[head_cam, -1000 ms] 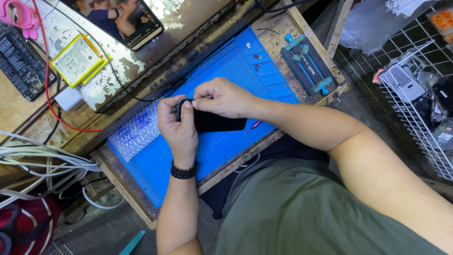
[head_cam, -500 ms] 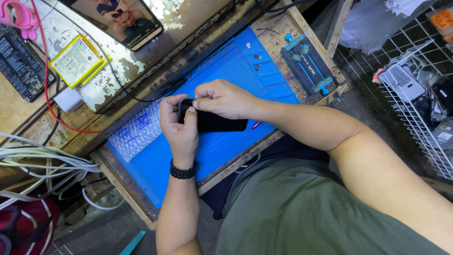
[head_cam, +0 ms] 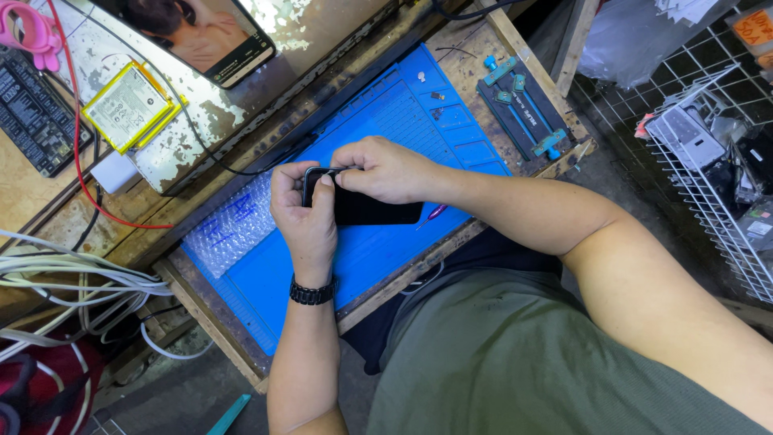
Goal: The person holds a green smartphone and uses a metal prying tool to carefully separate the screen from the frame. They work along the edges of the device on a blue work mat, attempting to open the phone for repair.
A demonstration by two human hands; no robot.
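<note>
A black smartphone (head_cam: 364, 203) is held flat over a blue work mat (head_cam: 378, 242) that covers the middle of a worn wooden desk (head_cam: 451, 48), seen from above. The left hand (head_cam: 306, 217), with a dark watch (head_cam: 312, 292) on its wrist, is clamped on the phone's left end, thumb pressed on the top corner. The right hand (head_cam: 385, 167) is closed over the upper edge of the phone, fingertips pinched together at the same corner, so the two hands meet there; whether a small tool is held between the fingers cannot be told. The phone appears still in one piece, with its dark face up and no part lifted off, so the work at that corner is judged to be at an early stage, with opening or separating not yet visibly done. A thin red-handled tool (head_cam: 433, 214) lies on the mat just beside the phone's right end. A sheet of bubble wrap (head_cam: 233, 229) lies at the mat's left. A blue-clamped holding jig (head_cam: 523, 109) rests at the far right of the desk, untouched. Two yellow-edged flat batteries (head_cam: 130, 105) lie at the upper left, near a white charger block (head_cam: 117, 171) with a red cable (head_cam: 88, 137). A second phone (head_cam: 197, 36) with a lit screen is propped at the top. A wire basket (head_cam: 708, 161) stands at the right.
</note>
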